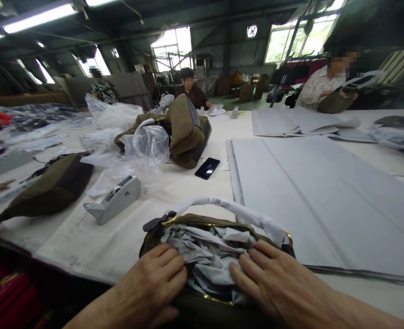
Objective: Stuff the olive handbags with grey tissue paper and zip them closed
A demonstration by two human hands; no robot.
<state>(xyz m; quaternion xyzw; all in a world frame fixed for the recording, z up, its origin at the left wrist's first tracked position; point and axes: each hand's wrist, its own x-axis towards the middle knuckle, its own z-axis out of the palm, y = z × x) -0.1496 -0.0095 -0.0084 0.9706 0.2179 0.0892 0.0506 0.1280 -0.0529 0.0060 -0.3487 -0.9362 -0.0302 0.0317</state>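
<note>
An olive-brown handbag (202, 221) stands at the table's near edge, its gold-toothed zip open. Crumpled pale tissue paper (209, 256) fills its mouth. The handle (222, 204), wrapped in white, arches over the far side between gold rings. My left hand (157, 278) holds the bag's left rim, fingers bent over the edge beside the paper and thumb lower down. On the right, my right hand (267, 274) lies with fingers apart, its fingertips touching the paper and the right rim. The bag's lower front is dark and partly hidden by my hands.
A grey tape dispenser (116, 198) and another olive bag (51, 187) lie to the left. Beyond are a phone (207, 168), clear plastic bags (147, 146) and stacked brown bags (186, 132). Large grey sheets (311, 196) cover the right side. Several people sit across the table.
</note>
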